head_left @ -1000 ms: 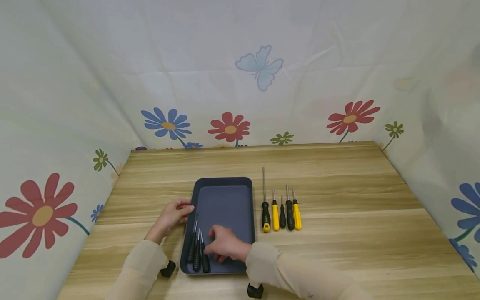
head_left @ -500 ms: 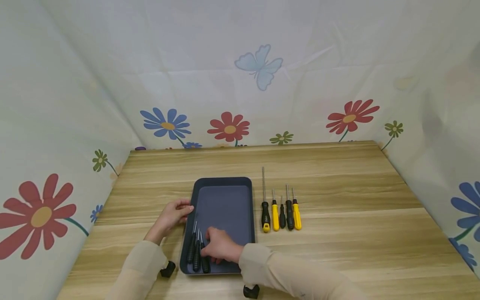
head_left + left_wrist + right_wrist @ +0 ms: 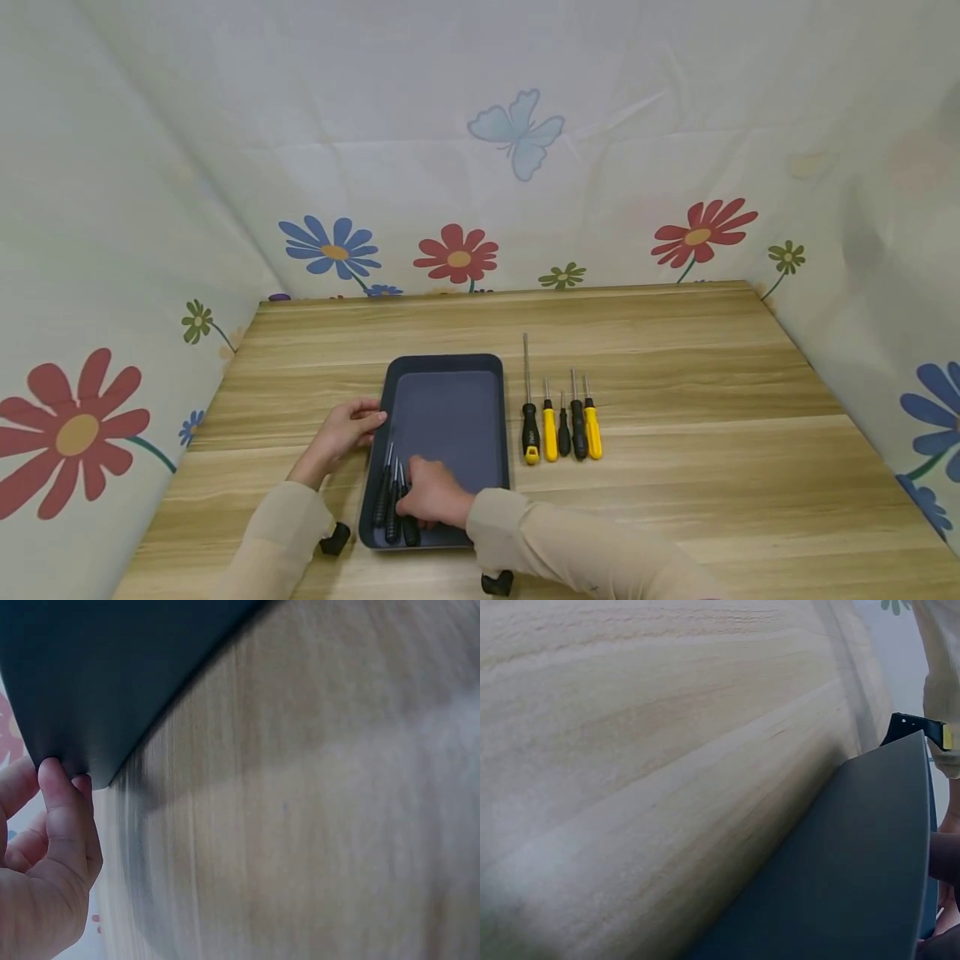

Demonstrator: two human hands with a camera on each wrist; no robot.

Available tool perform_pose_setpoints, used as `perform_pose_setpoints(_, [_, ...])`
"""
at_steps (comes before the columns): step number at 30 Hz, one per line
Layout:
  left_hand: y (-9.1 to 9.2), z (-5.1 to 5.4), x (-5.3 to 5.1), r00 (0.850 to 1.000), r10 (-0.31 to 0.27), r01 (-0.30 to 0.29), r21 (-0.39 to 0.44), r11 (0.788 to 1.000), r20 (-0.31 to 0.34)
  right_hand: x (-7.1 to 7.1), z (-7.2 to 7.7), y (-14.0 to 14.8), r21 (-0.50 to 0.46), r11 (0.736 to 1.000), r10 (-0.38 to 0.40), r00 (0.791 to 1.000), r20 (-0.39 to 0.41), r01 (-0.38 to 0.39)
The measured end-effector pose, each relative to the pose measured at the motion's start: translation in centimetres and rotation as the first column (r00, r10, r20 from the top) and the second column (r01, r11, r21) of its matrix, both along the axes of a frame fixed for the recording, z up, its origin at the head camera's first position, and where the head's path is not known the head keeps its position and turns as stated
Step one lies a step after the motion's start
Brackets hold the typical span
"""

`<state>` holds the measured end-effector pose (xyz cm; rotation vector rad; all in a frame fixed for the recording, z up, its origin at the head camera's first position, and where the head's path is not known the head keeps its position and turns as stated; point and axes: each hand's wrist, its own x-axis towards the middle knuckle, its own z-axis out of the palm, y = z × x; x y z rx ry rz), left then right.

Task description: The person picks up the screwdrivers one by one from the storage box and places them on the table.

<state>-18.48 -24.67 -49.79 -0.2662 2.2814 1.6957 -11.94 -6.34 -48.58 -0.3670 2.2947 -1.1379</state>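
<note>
Left hand (image 3: pixel 345 429) pinches tray (image 3: pixel 450 408); right hand (image 3: pixel 433 493) at three screwdrivers (image 3: pixel 392 525) inside.

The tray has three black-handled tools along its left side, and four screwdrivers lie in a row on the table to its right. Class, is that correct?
Not quite: the head view shows five screwdrivers, not four, in the row on the table. The three black-handled tools do lie along the left side of the tray.
</note>
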Motion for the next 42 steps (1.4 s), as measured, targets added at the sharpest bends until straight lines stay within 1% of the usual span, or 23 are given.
perform_pose_setpoints(5, [0.0,0.01,0.04,1.0,-0.001,0.001,0.0,1.0,-0.001,0.24,0.21,-0.04,0.037,0.999,0.007,0.999,-0.042,-0.006])
perform_pose_setpoints(10, [0.03,0.07,0.09,1.0,-0.003,0.003,-0.005,1.0,-0.003,0.38,0.25,-0.08,0.069,0.997,0.025,0.998,-0.061,-0.021])
perform_pose_setpoints(13, [0.06,0.08,0.09,1.0,0.001,-0.001,-0.006,1.0,-0.002,0.4,0.17,-0.14,0.094,0.995,0.041,0.998,-0.057,-0.035])
perform_pose_setpoints(18, [0.05,0.01,0.09,1.0,0.004,-0.004,-0.001,1.0,0.0,0.41,0.15,-0.17,0.118,0.991,0.063,0.998,-0.028,-0.06])
perform_pose_setpoints(23, [0.08,0.0,0.09,1.0,0.007,-0.007,-0.002,1.0,0.001,0.49,0.47,-0.13,0.106,0.992,0.072,0.997,-0.011,-0.07])
perform_pose_setpoints(27, [0.19,0.11,0.05,1.0,0.011,-0.011,-0.014,1.0,0.003,0.55,0.51,-0.12,0.102,0.993,0.064,0.998,-0.003,-0.063])
perform_pose_setpoints(31, [0.23,0.23,0.05,1.0,0.015,-0.015,-0.022,1.0,0.007,0.6,0.43,0.02,0.066,0.997,0.041,0.999,0.017,-0.042])
perform_pose_setpoints(34, [0.23,0.25,0.13,1.0,0.013,-0.013,-0.02,1.0,0.007,0.59,0.19,0.22,0.012,1.0,0.017,0.999,0.032,-0.017])
perform_pose_setpoints(39, [0.17,0.19,0.15,1.0,0.007,-0.007,-0.018,1.0,0.006,0.59,-0.2,0.55,-0.046,0.999,-0.022,0.998,0.052,0.024])
perform_pose_setpoints(42, [0.13,0.13,0.11,1.0,0.014,-0.014,-0.02,1.0,0.011,0.54,-0.28,0.76,-0.077,0.996,-0.03,0.998,0.063,0.035])
